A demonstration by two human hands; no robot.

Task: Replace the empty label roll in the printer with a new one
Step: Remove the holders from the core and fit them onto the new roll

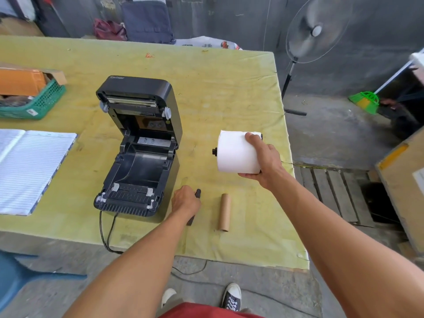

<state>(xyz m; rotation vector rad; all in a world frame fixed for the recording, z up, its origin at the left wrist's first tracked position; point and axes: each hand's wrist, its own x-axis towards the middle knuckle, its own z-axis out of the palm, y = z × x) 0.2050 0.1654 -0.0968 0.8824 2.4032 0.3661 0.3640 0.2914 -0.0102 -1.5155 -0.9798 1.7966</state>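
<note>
One view only, from the head camera, and it turns on how the new label roll [237,153] lies against the printer [137,154]. The right hand [263,160] clasps the roll from its right end, thumb under, fingers over the top, holding it clear of the table [224,88]; a black spindle runs through it, a stub poking out at the roll's 9 o'clock side. The roll's long axis lies roughly left to right, much as the printer's open bay seems to want it. The bay, lid tipped back and no roll inside, sits at about 9 o'clock from the roll, well apart. The left hand [186,200] rests on the table just beside the printer's right wall, closed over a dark object [196,196] I cannot identify. The empty cardboard core [224,212] lies between the two arms, its axis pointing near to far, already out. I judge the right hand carries the roll leftward and down into the bay, keeping its axis level.
</note>
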